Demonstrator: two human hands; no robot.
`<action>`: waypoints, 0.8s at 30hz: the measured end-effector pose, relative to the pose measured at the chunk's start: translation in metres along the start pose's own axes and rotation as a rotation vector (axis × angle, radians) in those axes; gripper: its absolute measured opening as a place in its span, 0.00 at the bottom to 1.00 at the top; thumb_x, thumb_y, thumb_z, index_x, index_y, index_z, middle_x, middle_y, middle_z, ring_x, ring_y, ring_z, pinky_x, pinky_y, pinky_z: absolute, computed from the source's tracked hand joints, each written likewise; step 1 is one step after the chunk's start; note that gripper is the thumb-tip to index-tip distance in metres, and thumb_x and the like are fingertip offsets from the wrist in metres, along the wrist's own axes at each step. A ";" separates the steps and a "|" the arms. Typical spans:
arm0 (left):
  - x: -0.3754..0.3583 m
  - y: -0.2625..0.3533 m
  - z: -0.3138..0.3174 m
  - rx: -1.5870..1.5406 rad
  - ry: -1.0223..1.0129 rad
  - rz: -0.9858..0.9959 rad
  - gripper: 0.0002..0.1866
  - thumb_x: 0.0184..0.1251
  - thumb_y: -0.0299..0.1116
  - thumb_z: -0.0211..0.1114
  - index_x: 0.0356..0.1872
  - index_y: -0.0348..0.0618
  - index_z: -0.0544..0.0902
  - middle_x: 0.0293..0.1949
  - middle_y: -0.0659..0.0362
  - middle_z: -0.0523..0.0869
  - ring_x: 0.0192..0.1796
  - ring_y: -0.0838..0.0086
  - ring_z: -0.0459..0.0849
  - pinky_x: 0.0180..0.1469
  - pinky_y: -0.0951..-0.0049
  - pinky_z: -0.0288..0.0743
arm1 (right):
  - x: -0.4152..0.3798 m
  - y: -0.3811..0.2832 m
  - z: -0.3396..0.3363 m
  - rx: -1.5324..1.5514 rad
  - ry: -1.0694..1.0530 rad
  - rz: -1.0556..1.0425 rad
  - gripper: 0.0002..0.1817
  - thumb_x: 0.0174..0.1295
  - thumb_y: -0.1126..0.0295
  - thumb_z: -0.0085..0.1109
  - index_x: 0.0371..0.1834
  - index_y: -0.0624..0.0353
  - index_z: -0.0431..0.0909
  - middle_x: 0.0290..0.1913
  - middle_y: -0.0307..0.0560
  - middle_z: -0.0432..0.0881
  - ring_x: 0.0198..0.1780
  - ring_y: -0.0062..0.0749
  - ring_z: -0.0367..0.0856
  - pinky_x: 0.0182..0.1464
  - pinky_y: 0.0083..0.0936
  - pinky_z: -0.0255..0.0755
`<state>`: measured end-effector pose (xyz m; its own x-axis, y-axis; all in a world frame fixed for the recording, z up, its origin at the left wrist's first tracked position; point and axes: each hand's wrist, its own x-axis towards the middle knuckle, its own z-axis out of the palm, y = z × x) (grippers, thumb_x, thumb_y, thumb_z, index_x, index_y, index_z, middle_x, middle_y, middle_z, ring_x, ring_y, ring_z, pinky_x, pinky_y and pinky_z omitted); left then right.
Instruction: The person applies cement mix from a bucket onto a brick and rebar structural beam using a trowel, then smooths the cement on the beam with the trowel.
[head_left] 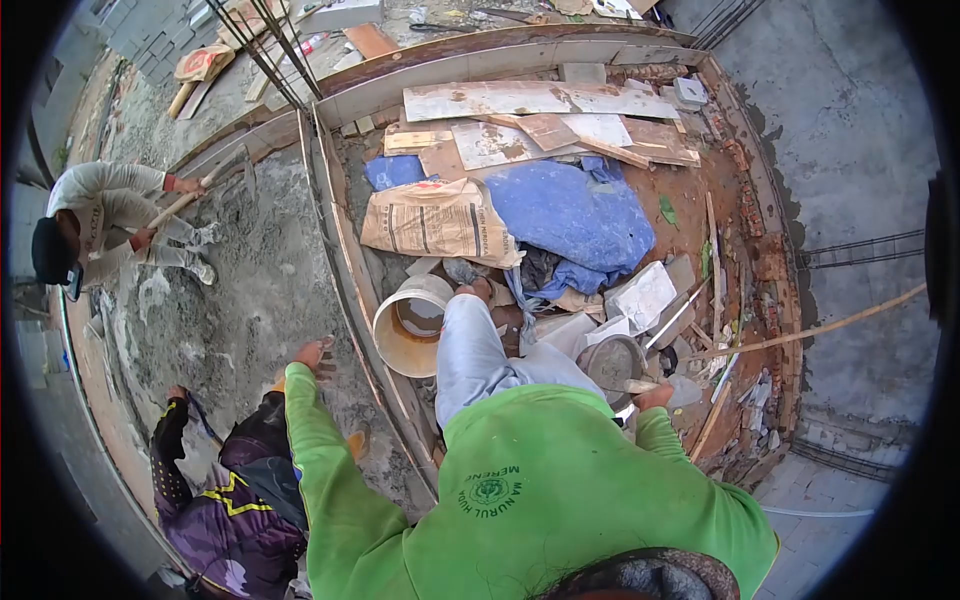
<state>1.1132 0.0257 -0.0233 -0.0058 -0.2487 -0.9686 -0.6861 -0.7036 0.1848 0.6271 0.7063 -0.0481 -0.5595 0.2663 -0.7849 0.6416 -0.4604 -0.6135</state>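
I look down on my green shirt and my grey trouser leg, which steps forward beside a cream bucket (402, 352). My left hand (315, 353) reaches out to the left with fingers apart, holding nothing, above wet grey concrete (235, 300) next to a curved formwork plank (350, 270). My right hand (655, 396) grips a trowel (632, 385) whose blade lies at the rim of a round grey mortar pan (610, 360).
A crouching person in purple and black (235, 500) is just below my left arm. Another person in light clothes (105, 215) works the concrete with a long-handled tool. Ahead lie a cement bag (440, 220), blue tarp (575, 215), loose boards (540, 100), a brick edge (772, 262).
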 end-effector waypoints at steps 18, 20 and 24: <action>0.139 0.410 -0.104 0.037 0.078 0.032 0.40 0.63 0.58 0.57 0.73 0.53 0.59 0.69 0.46 0.66 0.58 0.35 0.73 0.57 0.36 0.67 | 0.043 0.073 0.424 -0.108 -0.101 0.116 0.22 0.57 0.48 0.45 0.46 0.48 0.74 0.42 0.43 0.78 0.41 0.41 0.77 0.50 0.40 0.72; 0.132 0.508 -0.068 -0.013 0.007 0.269 0.36 0.60 0.59 0.61 0.66 0.52 0.68 0.59 0.50 0.75 0.54 0.47 0.78 0.54 0.39 0.69 | 0.032 0.115 0.515 -0.141 -0.251 0.193 0.21 0.57 0.48 0.46 0.45 0.49 0.74 0.41 0.44 0.78 0.39 0.41 0.77 0.49 0.40 0.72; 0.137 0.674 -0.014 0.157 -0.072 0.592 0.37 0.58 0.59 0.64 0.63 0.46 0.72 0.57 0.51 0.77 0.53 0.55 0.77 0.54 0.47 0.70 | -0.036 0.198 0.742 -0.146 -0.497 0.346 0.20 0.57 0.49 0.46 0.44 0.50 0.74 0.39 0.45 0.78 0.37 0.41 0.77 0.46 0.40 0.73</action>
<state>0.6604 -0.4919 -0.0296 -0.4640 -0.5174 -0.7190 -0.6502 -0.3523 0.6731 0.3850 -0.0230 -0.0769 -0.4611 -0.3195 -0.8278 0.8748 -0.3200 -0.3637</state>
